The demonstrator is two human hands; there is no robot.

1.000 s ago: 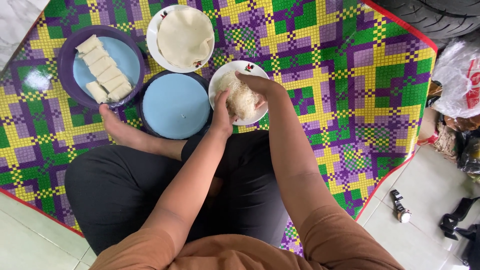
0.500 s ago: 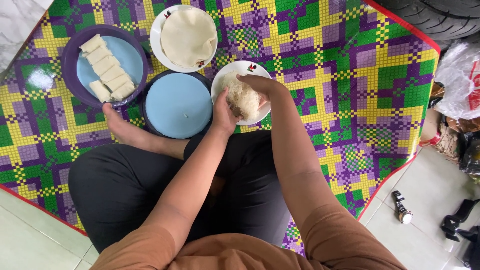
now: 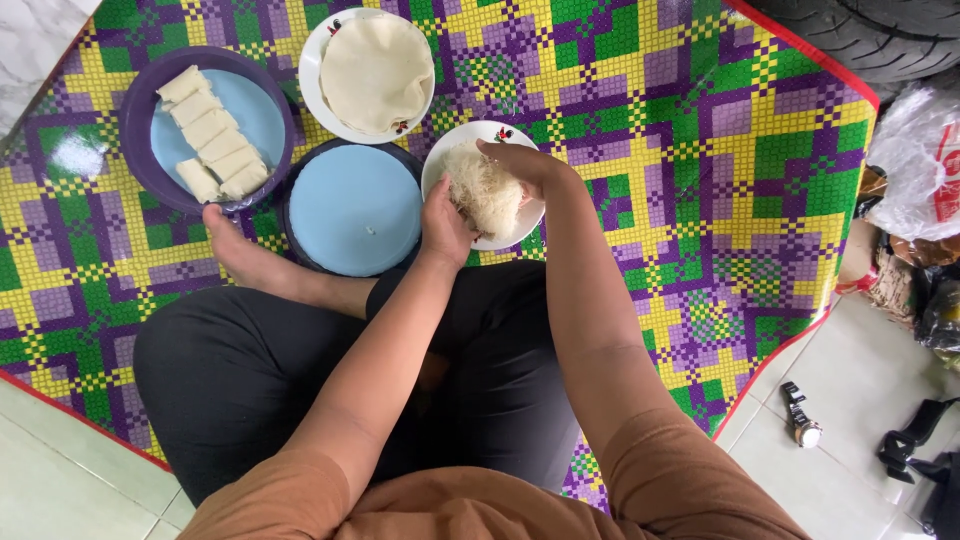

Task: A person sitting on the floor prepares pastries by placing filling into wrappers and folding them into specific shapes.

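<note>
A clump of pale thin noodles point(image 3: 484, 192) lies in a white bowl point(image 3: 446, 158) on the colourful checked mat point(image 3: 650, 120). My left hand point(image 3: 444, 222) presses against the clump's near left side. Over the far right of the clump, my right hand point(image 3: 522, 163) curls with its fingers on the noodles. Both hands grip the same clump. An empty blue plate point(image 3: 354, 208) in a dark rim sits just left of the bowl.
A white plate of round pale wrappers point(image 3: 376, 72) is at the back. A purple-rimmed blue plate with several folded rolls point(image 3: 212, 145) is at the left. My bare foot point(image 3: 240, 250) and crossed legs are near. Bags point(image 3: 925, 170) and a tyre point(image 3: 860, 35) at right.
The view has shifted slightly; both hands stay on the noodle clump in the white bowl, lifting and gathering it a little.
</note>
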